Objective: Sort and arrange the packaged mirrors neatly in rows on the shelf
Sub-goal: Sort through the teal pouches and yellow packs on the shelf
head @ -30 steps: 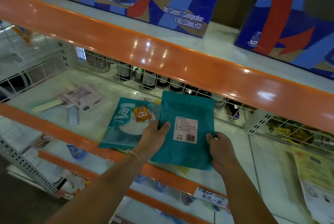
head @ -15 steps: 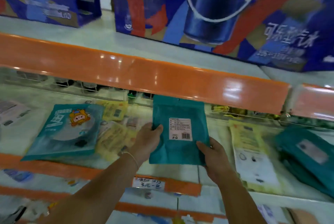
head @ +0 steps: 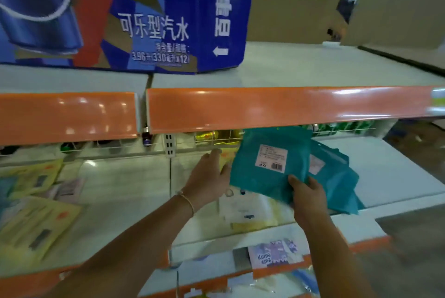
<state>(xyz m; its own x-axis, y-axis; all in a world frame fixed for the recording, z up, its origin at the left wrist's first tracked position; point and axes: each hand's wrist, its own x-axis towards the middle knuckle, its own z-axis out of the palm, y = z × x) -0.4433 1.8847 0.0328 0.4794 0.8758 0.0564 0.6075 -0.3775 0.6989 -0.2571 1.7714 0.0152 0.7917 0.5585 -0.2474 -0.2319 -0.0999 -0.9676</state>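
Head view: the right hand [head: 309,197] is gripping one teal mirror packet [head: 269,165] by its lower edge, thumb on top, label side up. The packet is hovering over the shelf [head: 390,170], overlapping a teal stack [head: 337,177] whose count cannot be told. The left hand [head: 208,181] is lying open, fingers spread, left of the packet, holding nothing. Several yellow packets [head: 33,223], blurred, are lying further left.

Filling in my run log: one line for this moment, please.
right hand: holds teal pack | left hand: open, at its left edge | pack over teal stack | shelf
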